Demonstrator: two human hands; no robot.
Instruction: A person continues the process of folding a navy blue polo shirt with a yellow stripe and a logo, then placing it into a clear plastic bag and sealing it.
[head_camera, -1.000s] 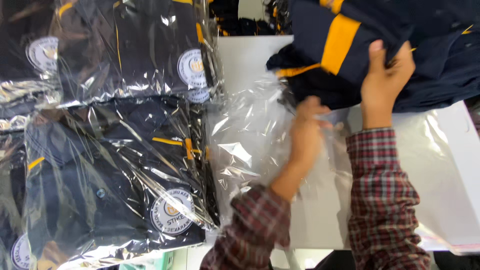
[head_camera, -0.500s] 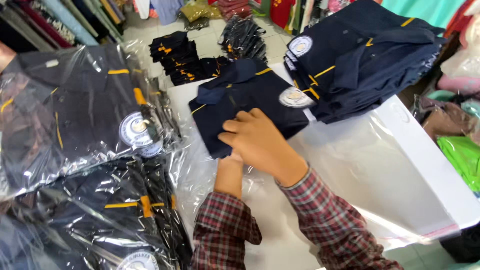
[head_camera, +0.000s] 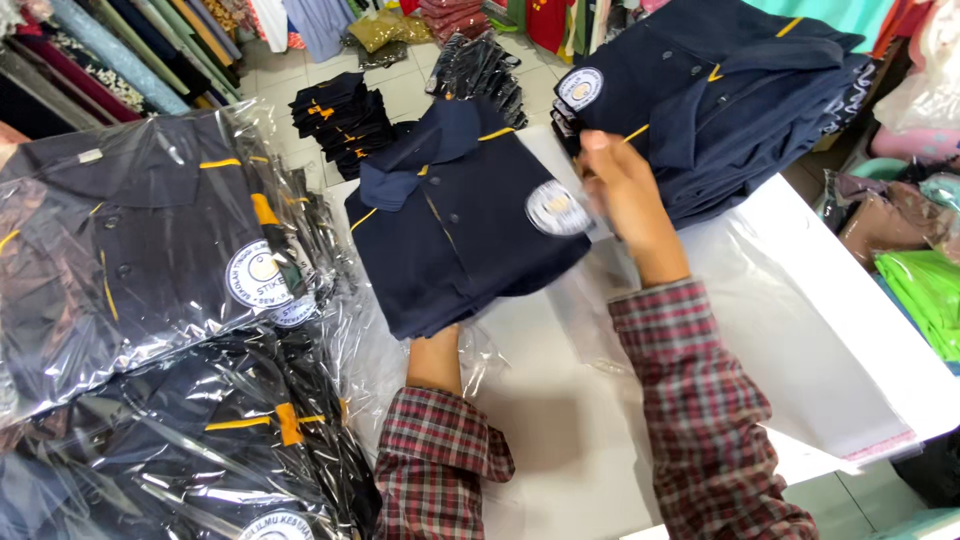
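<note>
A folded dark blue polo shirt with thin yellow stripes and a round white badge (head_camera: 465, 225) lies on the white table (head_camera: 860, 350). The left hand (head_camera: 435, 358) is under the near edge of this shirt, inside a clear thin plastic bag (head_camera: 585, 320) that lies flat on the table. The shirt covers the left fingers, so I cannot tell if they are open or closed. The right hand (head_camera: 620, 190) is at the far right corner of the shirt, close to the round badge. Its fingers are curled shut, pinching the edge of the clear bag there.

Behind the right hand sits a tall stack of the same dark blue shirts with no bags on them (head_camera: 730, 100). The top one shows a round white badge too.

On the left lie shiny clear bags, each with a dark blue shirt inside. The upper bagged shirt (head_camera: 140, 260) shows a round white badge and a yellow stripe. The lower bagged shirt (head_camera: 190, 440) lies just below it, with a badge at its bottom edge.

Farther away, on the tiled floor (head_camera: 400, 85), are more small piles of dark folded shirts (head_camera: 340, 115). A bright green cloth in a bag (head_camera: 925, 290) sits far to the right.
</note>
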